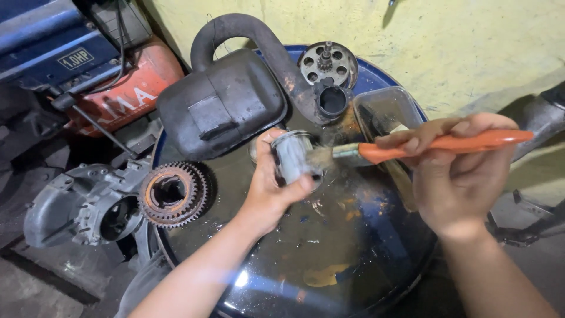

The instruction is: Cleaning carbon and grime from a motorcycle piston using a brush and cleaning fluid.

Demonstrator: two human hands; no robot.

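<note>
While the left hand (276, 188) grips a small metal cylinder (292, 154) over the oily blue drum top (353, 259), its fingers (266, 154) wrap the sides, thumb low at the front. The part looks rigid, fairly heavy for its size and probably slick with oil, so a grasp around its wall suits it. The right hand (462, 176) is clenched on an orange-handled brush (412, 150), bristles touching the cylinder.

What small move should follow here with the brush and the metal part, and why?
Probably turn the small metal cylinder a little in the left hand so a fresh side meets the bristles. The right hand holds the orange-handled brush with its bristles against only one side of the part, above the wet blue drum top.
</note>
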